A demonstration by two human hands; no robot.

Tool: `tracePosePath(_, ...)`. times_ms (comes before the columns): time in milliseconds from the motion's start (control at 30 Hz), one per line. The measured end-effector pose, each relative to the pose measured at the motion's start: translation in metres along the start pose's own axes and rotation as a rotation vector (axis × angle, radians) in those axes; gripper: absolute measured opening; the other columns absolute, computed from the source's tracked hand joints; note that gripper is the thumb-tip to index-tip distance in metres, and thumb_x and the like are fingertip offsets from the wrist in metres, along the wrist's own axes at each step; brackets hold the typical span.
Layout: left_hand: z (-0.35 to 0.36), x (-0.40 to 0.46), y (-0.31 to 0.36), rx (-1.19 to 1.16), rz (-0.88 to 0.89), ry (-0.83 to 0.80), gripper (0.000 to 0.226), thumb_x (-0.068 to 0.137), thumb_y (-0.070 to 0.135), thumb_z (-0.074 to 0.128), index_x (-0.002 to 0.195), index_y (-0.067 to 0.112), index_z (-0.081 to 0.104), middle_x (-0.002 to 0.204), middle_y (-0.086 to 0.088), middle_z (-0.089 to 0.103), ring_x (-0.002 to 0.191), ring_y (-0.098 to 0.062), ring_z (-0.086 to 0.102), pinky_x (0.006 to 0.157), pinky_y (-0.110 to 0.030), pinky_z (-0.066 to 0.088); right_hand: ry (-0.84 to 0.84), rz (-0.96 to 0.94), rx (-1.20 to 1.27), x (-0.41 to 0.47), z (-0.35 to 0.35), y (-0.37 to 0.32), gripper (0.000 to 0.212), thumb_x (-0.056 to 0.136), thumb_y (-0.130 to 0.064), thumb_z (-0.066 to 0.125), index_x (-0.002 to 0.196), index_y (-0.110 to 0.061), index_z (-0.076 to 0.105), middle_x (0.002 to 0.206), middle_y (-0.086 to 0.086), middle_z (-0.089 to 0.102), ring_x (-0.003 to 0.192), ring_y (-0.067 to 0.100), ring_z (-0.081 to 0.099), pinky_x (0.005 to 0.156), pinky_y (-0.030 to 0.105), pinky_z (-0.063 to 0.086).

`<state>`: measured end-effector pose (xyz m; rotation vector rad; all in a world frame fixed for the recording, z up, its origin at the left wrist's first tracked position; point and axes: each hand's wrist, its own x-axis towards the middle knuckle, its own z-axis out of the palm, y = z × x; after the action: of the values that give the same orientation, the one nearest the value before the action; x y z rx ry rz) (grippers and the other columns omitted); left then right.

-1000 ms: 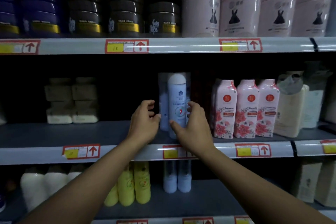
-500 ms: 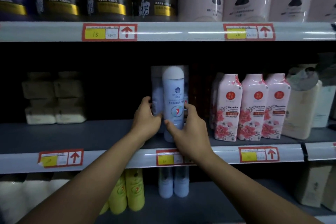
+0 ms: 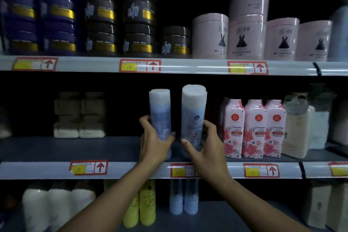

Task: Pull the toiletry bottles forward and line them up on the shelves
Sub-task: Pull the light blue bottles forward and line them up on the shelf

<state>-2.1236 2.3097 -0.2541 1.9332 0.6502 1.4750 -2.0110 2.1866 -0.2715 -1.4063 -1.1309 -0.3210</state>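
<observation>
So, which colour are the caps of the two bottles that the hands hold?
White, above pale blue bodies: the left bottle and the right bottle, best seen in the head view.

Two blue bottles (image 3: pixel 160 117) (image 3: pixel 194 117), seemingly upright.

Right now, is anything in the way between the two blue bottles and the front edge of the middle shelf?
Nothing visible. The left hand grips the left blue bottle, the right hand the right blue bottle, and the shelf strip ahead shows nothing standing.
</observation>
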Motion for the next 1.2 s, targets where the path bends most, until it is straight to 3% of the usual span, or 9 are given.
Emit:
tracePosePath(233,-0.026,-0.017,0.028,-0.089,0.023,-0.035,0.074,0.093,0.021,0.074,0.146,0.019,0.023,0.136,0.002,0.050,0.119,-0.014,0.055,0.090,-0.028,0.042,-0.025,-0.062,-0.026,-0.015,-0.023,-0.019,0.068,0.085,-0.045,0.079,0.140,-0.031,0.042,0.123,-0.019,0.064,0.111,-0.002,0.065,0.088,0.033,0.060)
tracePosePath(400,-0.044,-0.035,0.041,-0.085,0.039,-0.190,0.071,0.099,0.021,0.064,0.150,0.018,0.014,0.148,-0.002,0.043,0.133,-0.017,0.049,0.107,-0.039,0.043,-0.030,-0.073,-0.024,-0.036,-0.039,-0.032,0.065,0.085,-0.040,0.081,0.137,-0.027,0.044,0.121,-0.022,0.063,0.110,-0.005,0.063,0.089,0.030,0.060)
tracePosePath(533,-0.060,-0.069,0.044,-0.109,0.017,-0.222,0.043,0.091,0.034,0.075,0.121,0.030,0.045,0.118,0.011,0.063,0.109,-0.003,0.064,0.087,-0.028,0.052,-0.030,-0.058,-0.008,-0.060,-0.051,-0.036,0.062,0.084,-0.038,0.082,0.134,-0.027,0.047,0.118,-0.027,0.062,0.108,-0.007,0.063,0.086,0.022,0.057)
tracePosePath(600,-0.065,-0.088,0.042,-0.127,0.009,-0.143,0.049,0.083,0.038,0.084,0.112,0.033,0.045,0.109,0.015,0.065,0.096,0.005,0.066,0.080,-0.028,0.054,-0.036,-0.038,-0.002,-0.076,-0.056,-0.036,0.062,0.084,-0.041,0.081,0.133,-0.028,0.047,0.118,-0.025,0.062,0.108,-0.005,0.062,0.085,0.024,0.057)
tracePosePath(733,-0.068,-0.129,0.030,-0.133,-0.056,-0.116,0.061,0.078,0.033,0.089,0.117,0.033,0.042,0.111,0.012,0.064,0.097,0.002,0.066,0.083,-0.037,0.059,-0.084,0.041,0.028,-0.114,-0.063,-0.031,0.059,0.084,-0.038,0.082,0.131,-0.029,0.048,0.116,-0.022,0.065,0.105,-0.005,0.065,0.083,0.021,0.057)
tracePosePath(867,-0.064,-0.166,0.018,-0.199,-0.235,-0.240,0.071,0.078,0.017,0.088,0.123,0.023,0.033,0.115,-0.001,0.060,0.099,-0.010,0.066,0.087,-0.037,0.058,-0.154,0.123,0.038,-0.155,-0.064,-0.018,0.060,0.083,-0.034,0.083,0.131,-0.029,0.047,0.117,-0.023,0.063,0.105,-0.009,0.063,0.083,0.015,0.055)
tracePosePath(1000,-0.058,-0.194,-0.001,-0.240,-0.417,-0.415,0.059,0.077,0.016,0.071,0.121,0.023,0.032,0.123,-0.008,0.055,0.107,-0.016,0.063,0.090,-0.038,0.056,-0.234,0.173,-0.009,-0.189,-0.064,0.003,0.064,0.083,-0.039,0.083,0.134,-0.026,0.047,0.119,-0.022,0.063,0.107,-0.010,0.062,0.085,0.015,0.055)
tracePosePath(1067,-0.056,-0.207,-0.016,-0.195,-0.414,-0.498,0.053,0.090,0.008,0.070,0.125,0.021,0.034,0.124,-0.004,0.059,0.112,-0.014,0.064,0.094,-0.040,0.058,-0.272,0.206,-0.017,-0.203,-0.063,0.013,0.063,0.083,-0.037,0.083,0.133,-0.024,0.048,0.119,-0.021,0.064,0.107,-0.011,0.062,0.083,0.013,0.054)
tracePosePath(1200,-0.053,-0.223,-0.043,-0.128,-0.365,-0.483,0.056,0.080,0.012,0.086,0.122,0.024,0.051,0.116,0.009,0.067,0.101,0.007,0.066,0.083,-0.020,0.057,-0.318,0.256,-0.058,-0.222,-0.058,0.035,0.062,0.082,-0.035,0.084,0.132,-0.026,0.047,0.118,-0.017,0.064,0.106,-0.011,0.061,0.080,0.009,0.052)
